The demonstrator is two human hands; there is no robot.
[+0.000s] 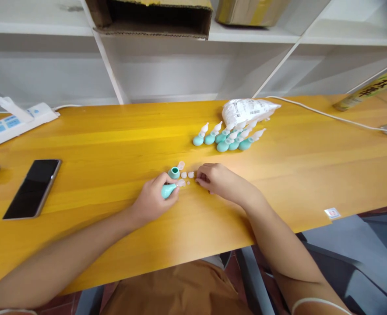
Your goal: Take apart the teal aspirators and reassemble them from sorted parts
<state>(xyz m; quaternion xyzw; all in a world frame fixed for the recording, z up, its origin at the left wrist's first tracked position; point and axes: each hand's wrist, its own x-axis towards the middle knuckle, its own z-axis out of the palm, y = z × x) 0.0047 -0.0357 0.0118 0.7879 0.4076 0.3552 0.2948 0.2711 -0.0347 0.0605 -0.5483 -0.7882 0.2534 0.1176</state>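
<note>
My left hand [153, 196] is closed around a teal bulb [168, 190], whose narrow end points right. Just beyond it an open teal bulb [174, 172] stands upright on the table, its round mouth facing up. Small translucent pieces lie close by: a cup-like piece [181, 165], a clear tip piece [181, 183] at the held bulb's end, and little white parts [191, 174]. My right hand [213, 177] rests on the table right of these parts, fingers curled inward; whether they pinch anything is hidden.
Several teal bulbs with clear tips [223, 145] stand together farther back, before a white plastic package [246, 111]. A phone [32, 189] and a power strip [19, 124] lie left. A white cable [325, 114] and a yellow can [367, 91] are right. Shelves with a cardboard box [154, 33] rise behind.
</note>
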